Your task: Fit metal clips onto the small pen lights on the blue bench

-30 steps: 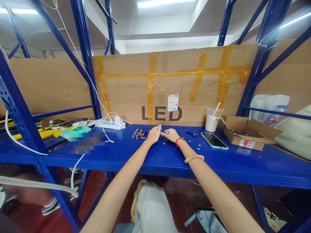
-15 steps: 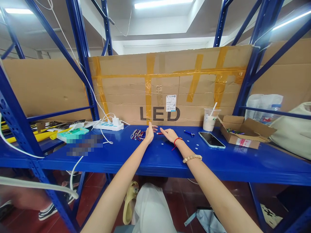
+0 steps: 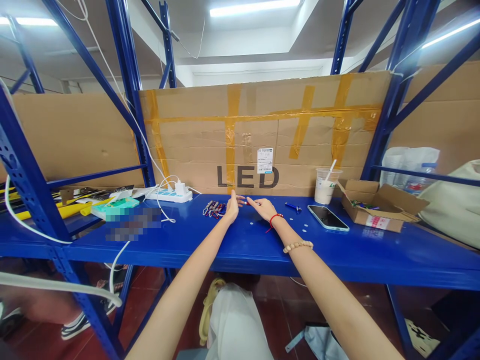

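Between my two hands is a small, slim red piece (image 3: 246,203) with a light metallic end, mostly covered by fingers, so its exact kind cannot be made out. My left hand (image 3: 232,207) has its fingers curled at the left end of it. From the other side my right hand (image 3: 263,208), wearing a red cord bracelet, grips it with the thumb on top. Just left of my left hand lies a cluster of small metallic and red carabiner keychains (image 3: 214,209). A blue keychain piece (image 3: 293,207) rests to the right of my right hand.
Farther right on the blue table (image 3: 180,245) are a phone (image 3: 328,217), a drink cup with a straw (image 3: 325,190) and an open cardboard box (image 3: 378,212). A white power strip (image 3: 170,194) with cables sits at left. A cardboard wall (image 3: 195,145) stands behind.
The hands stay in nearly the same place, with the red piece shown slightly higher and more covered by fingers. The whole view has shifted a little.
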A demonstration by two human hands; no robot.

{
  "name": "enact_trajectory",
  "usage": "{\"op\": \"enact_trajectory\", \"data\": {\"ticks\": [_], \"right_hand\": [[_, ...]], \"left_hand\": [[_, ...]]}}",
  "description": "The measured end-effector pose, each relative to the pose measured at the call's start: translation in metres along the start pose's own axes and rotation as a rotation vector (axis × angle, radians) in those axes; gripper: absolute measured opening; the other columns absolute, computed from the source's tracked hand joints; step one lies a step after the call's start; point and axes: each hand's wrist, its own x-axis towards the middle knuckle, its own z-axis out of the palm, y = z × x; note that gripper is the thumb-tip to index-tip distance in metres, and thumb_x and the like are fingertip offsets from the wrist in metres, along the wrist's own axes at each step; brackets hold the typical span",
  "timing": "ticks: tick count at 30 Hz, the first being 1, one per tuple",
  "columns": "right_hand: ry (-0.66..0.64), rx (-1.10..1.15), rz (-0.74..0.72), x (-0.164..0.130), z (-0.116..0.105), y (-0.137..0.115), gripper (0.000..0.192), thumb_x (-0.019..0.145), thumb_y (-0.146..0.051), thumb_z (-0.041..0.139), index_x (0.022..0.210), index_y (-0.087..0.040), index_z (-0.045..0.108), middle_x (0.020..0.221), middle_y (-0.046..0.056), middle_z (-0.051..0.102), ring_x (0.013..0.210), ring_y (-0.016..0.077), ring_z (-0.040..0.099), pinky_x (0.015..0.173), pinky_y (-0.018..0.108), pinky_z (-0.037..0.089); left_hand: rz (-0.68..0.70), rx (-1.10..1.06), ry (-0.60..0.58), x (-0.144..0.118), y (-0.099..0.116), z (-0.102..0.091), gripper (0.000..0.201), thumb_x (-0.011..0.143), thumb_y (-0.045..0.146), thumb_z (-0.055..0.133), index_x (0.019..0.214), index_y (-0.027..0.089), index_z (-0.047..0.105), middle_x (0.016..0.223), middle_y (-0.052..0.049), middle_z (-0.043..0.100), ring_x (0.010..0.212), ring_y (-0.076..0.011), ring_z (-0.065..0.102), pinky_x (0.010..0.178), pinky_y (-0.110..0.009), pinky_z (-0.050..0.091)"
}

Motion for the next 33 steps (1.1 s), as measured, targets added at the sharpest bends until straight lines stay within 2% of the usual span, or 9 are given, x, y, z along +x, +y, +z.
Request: {"op": "enact_trajectory", "data": {"ticks": [4,11,18,26,28,30,33], "right_hand": [[-0.062,0.011,-0.029,0.002,0.004,0.003,0.064,0.073,-0.076,0.023,0.053,-0.018,0.039,0.054,-0.001,0.041,0.054,0.0116,0.034,0.049,0.024,0.025],[-0.099,0.041,-0.061,0.003,0.007,0.005,0.064,0.074,-0.075,0.021,0.052,-0.018,0.038,0.053,-0.002,0.038,0.055,0.0112,0.034,0.049,0.024,0.023],[-0.116,0.043,-0.070,0.005,0.007,0.006,0.061,0.073,-0.073,0.030,0.048,-0.018,0.034,0.049,-0.003,0.034,0.051,0.0104,0.031,0.049,0.024,0.023],[-0.126,0.045,-0.028,0.005,0.009,0.007,0.064,0.085,-0.062,0.017,0.056,-0.016,0.051,0.063,0.004,0.056,0.058,0.0141,0.047,0.054,0.025,0.033],[-0.132,0.038,-0.030,0.005,0.008,0.006,0.058,0.088,-0.053,0.020,0.063,-0.016,0.057,0.067,0.005,0.059,0.061,0.0148,0.050,0.057,0.025,0.034],[-0.146,0.034,-0.037,0.004,0.007,0.005,0.046,0.090,-0.042,0.027,0.073,-0.016,0.061,0.072,0.005,0.061,0.065,0.0150,0.052,0.061,0.025,0.036],[-0.194,0.049,-0.059,0.003,0.007,0.001,0.030,0.087,-0.027,0.037,0.089,-0.016,0.065,0.074,0.004,0.064,0.070,0.0142,0.056,0.068,0.024,0.039]], "left_hand": [[-0.005,0.009,-0.002,0.001,-0.001,0.000,0.079,0.083,0.056,-0.002,0.081,0.013,0.065,0.078,-0.009,0.066,0.069,-0.0153,0.060,0.066,-0.026,0.044],[0.001,0.010,-0.019,0.001,-0.002,-0.001,0.075,0.084,0.054,0.003,0.082,0.015,0.066,0.082,-0.008,0.067,0.073,-0.0158,0.059,0.069,-0.026,0.045],[0.000,-0.020,-0.019,-0.004,0.002,0.000,0.073,0.085,0.052,0.003,0.079,0.014,0.066,0.079,-0.008,0.067,0.077,-0.0167,0.060,0.072,-0.027,0.045],[0.021,0.039,-0.037,-0.004,0.001,-0.001,0.072,0.086,0.051,0.001,0.080,0.015,0.064,0.082,-0.008,0.066,0.081,-0.0178,0.060,0.075,-0.028,0.045],[0.075,0.174,-0.015,-0.003,-0.001,-0.001,0.062,0.087,0.050,0.010,0.081,0.017,0.062,0.087,-0.007,0.065,0.085,-0.0187,0.059,0.079,-0.030,0.044],[0.124,0.328,0.024,-0.003,-0.004,-0.002,0.043,0.086,0.046,0.027,0.084,0.019,0.060,0.092,-0.007,0.064,0.090,-0.0200,0.058,0.084,-0.032,0.042],[0.134,0.442,0.056,-0.001,-0.008,-0.002,0.021,0.080,0.030,0.047,0.093,0.017,0.057,0.091,-0.008,0.063,0.093,-0.0215,0.057,0.088,-0.035,0.040]]}}
